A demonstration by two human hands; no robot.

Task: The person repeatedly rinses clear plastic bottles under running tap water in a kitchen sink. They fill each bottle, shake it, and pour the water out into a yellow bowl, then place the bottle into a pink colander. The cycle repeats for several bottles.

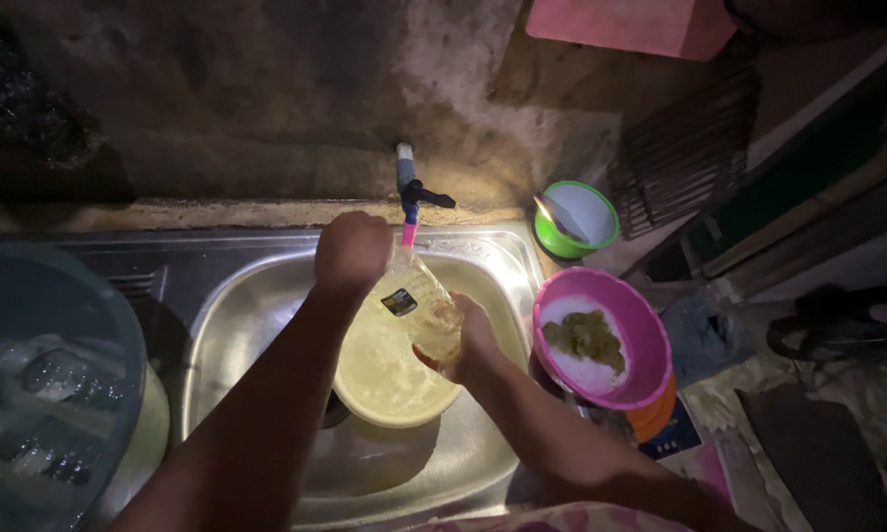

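Hands (353,251) (468,340) around bottle (419,305), inside sink (266,296).

Both forearms reach forward, the left hand (352,251) fisted and raised, the right hand (468,340) lower with fingers curled.

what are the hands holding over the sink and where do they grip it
Both hands hold a clear plastic bottle under the tap: the left hand grips its upper end, the right hand its lower body, above a yellow bowl in the sink.

Both hands (404,296) hold a clear bottle (416,307) over the sink (266,296).
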